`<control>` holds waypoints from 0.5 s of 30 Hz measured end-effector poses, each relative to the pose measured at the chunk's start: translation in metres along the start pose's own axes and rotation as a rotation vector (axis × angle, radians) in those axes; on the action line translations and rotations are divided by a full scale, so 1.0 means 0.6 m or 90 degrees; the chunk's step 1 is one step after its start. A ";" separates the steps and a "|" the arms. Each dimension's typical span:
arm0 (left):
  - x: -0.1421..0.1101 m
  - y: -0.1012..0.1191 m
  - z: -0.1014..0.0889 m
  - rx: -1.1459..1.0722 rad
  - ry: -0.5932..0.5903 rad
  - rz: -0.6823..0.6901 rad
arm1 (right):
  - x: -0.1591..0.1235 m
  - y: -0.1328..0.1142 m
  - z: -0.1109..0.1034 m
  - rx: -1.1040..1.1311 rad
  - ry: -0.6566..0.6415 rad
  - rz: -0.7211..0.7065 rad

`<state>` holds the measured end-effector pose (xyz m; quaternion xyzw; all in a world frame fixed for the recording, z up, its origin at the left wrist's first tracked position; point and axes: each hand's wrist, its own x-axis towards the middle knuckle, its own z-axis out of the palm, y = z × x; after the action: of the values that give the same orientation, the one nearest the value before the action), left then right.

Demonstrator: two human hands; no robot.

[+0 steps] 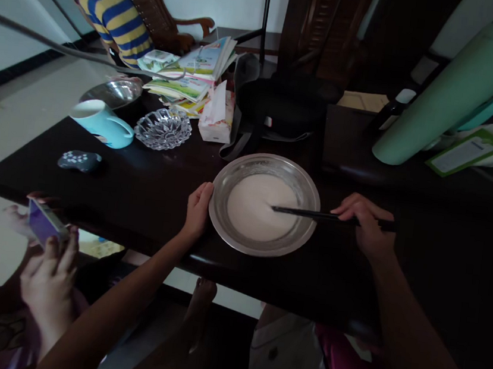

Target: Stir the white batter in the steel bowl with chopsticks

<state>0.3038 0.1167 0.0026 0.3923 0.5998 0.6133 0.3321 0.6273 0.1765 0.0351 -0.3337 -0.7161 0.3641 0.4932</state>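
Forearms [127, 295], bowl [219, 205] of white liquid [253, 206]

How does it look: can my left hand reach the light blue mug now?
Probably yes: your left hand must first leave the metal bowl, but nothing visible blocks its way to the light blue mug; the glass dish stands beside that path.

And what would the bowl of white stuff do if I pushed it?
The bowl might slide, since the tabletop looks smooth and shiny. The runny-looking white liquid would probably slosh. The bowl's wide, low shape makes tipping seem unlikely.
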 end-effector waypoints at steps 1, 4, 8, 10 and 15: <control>0.000 0.000 0.000 -0.002 0.000 -0.002 | 0.000 0.001 -0.001 0.014 -0.009 0.000; 0.000 0.000 0.000 -0.001 0.001 -0.005 | 0.001 0.001 0.001 -0.025 -0.086 -0.007; 0.000 -0.001 -0.001 -0.003 -0.001 -0.002 | 0.002 0.001 0.000 -0.040 -0.010 0.012; 0.001 -0.001 -0.001 -0.004 -0.001 -0.005 | 0.001 0.001 0.000 -0.007 0.012 0.024; 0.001 0.001 0.001 0.000 0.010 -0.006 | 0.002 -0.001 0.004 -0.058 -0.105 0.012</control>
<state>0.3041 0.1174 0.0032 0.3846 0.6041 0.6149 0.3303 0.6247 0.1764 0.0357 -0.3315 -0.7670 0.3623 0.4130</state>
